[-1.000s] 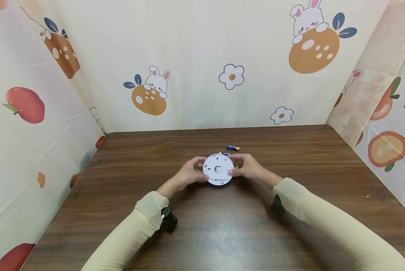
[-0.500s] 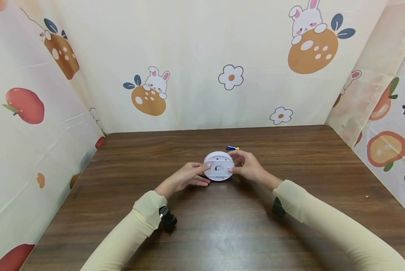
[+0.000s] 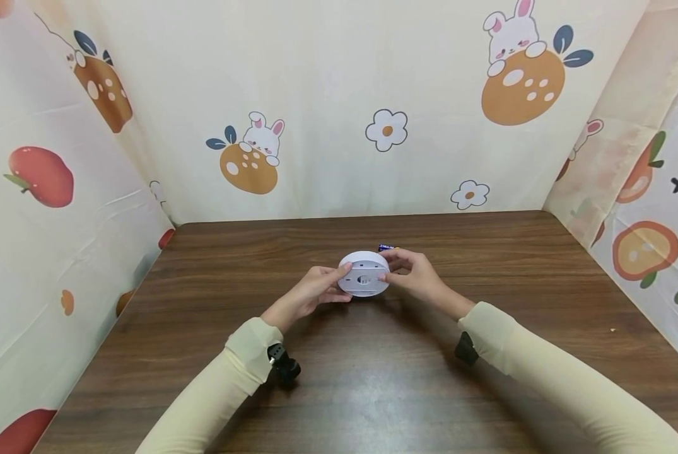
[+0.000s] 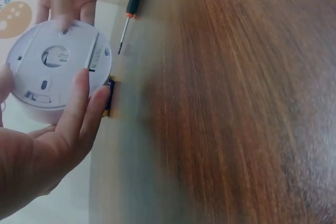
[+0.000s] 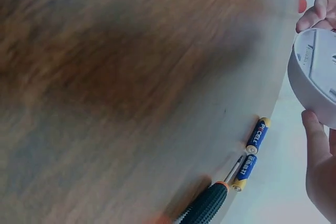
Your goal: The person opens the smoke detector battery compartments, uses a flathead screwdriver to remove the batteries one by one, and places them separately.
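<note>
Both hands hold a round white plastic device (image 3: 364, 277) over the table, its flat back turned toward the head camera. That back has a round central opening, small slots and a raised panel, seen clearly on the device (image 4: 32, 59) in the left wrist view. My left hand (image 3: 310, 290) grips the left rim, thumb on the back face and fingers beneath. On the right side, my right hand (image 3: 418, 277) pinches the rim with its thumb on the face and fingers behind. Part of the device (image 5: 310, 85) runs out of the right wrist view.
Two blue-and-yellow batteries, an upper battery (image 5: 257, 136) and a lower battery (image 5: 245, 172), lie beyond the device. Close to them is a screwdriver (image 5: 207, 203) with a dark green and orange handle. Patterned curtains (image 3: 327, 157) border the brown wooden table (image 3: 373, 378).
The device has tipped so its side wall shows, and shifted slightly away. My left thumb has moved from its lower edge onto the upper face. The nearer battery is now hidden in the head view.
</note>
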Tool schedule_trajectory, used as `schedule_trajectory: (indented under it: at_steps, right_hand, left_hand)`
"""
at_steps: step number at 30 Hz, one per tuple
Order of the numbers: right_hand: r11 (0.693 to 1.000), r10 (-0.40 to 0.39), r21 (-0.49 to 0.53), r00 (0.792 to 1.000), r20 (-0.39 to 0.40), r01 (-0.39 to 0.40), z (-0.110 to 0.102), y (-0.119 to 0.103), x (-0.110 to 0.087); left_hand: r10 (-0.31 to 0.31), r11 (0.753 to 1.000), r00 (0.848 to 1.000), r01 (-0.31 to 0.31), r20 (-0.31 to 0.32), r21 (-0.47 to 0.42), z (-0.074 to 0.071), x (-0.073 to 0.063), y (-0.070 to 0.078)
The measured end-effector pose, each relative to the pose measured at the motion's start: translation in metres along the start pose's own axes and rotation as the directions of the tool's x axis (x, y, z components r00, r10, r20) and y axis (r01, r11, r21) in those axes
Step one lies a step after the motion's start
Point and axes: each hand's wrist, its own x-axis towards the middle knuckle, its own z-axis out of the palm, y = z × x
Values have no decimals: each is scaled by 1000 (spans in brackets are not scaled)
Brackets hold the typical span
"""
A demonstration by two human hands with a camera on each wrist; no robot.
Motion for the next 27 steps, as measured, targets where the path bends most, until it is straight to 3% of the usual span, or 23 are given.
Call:
schedule_trajectory:
  at_steps: [5,10,13,18,22,27]
  right_hand:
    - [982,137,132,990,-23,-133,0,-6,0]
    - [977,194,98,981,-15,-192,-1,-8,3]
    - [958,268,91,963,36,-271,-2,-11,4]
    - [912,380,114,916,133,-395,-8,-16,7]
    - [896,393,135,897,202,-423,-13,-16,8]
    - [913,361,107,902,237,-393,-19,-12,7]
  left_hand:
    - [13,1000,1000,-13,-4,-22,0,-2,0]
    - [35,999,999,-35,-16,-35,0,-3,0]
    - [53,998,998,-54,-21,-41,1,-3,0]
    - [91,995,995,-92,-27,-39,2,-3,3]
    - [117,993,993,-117,-13,-29,2,-3,5]
    - [117,991,993,-117,-4,71,-1,-3,7]
